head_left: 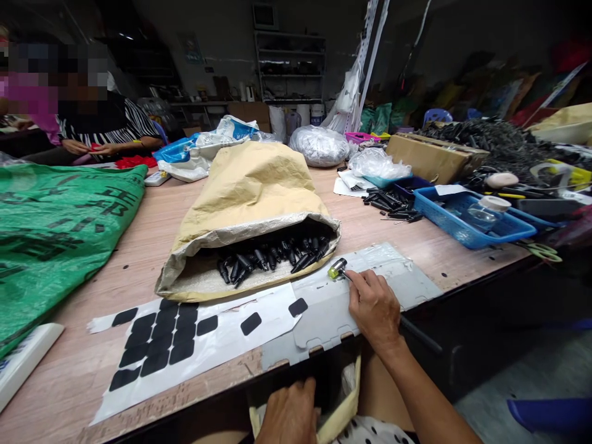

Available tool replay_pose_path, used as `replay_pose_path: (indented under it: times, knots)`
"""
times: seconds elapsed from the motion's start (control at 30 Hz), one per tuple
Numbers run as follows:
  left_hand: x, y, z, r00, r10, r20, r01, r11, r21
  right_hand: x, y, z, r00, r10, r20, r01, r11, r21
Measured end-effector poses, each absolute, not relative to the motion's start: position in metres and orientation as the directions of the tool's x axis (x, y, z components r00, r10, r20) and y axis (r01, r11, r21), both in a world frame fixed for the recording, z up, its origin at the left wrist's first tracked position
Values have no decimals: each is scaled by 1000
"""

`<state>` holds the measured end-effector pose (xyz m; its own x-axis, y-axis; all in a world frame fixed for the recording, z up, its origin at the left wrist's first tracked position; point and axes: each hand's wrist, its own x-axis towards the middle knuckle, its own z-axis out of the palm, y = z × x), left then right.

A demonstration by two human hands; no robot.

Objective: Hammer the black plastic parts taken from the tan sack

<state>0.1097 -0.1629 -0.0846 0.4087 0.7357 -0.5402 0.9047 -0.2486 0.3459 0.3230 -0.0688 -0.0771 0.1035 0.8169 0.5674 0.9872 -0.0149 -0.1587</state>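
Beside the tan sack, the right hand clasps a yellow-tipped hammer; below the sack, the left hand curls, its hold unclear.

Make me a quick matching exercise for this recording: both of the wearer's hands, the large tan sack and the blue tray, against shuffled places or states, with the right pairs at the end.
1. Right hand
2. Left hand
3. Large tan sack
4. Blue tray

A. Contains a clear container with a pale lid
B. At the mouth of a bag below the edge of the table
C. Gripping a small hammer
D. Open, with black parts showing inside

Pairs: 1-C; 2-B; 3-D; 4-A
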Motion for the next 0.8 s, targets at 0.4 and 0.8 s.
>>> replay_pose_path:
  times: [0.4,0.8]
  knots:
    - [65,-51,-6,26,998,58,717,-59,695,324,-69,-77,93,806,584,988,-2,-154]
    - [13,39,-28,-435,901,-5,635,310,708,324,-69,-79,101,803,588,986,0,-169]
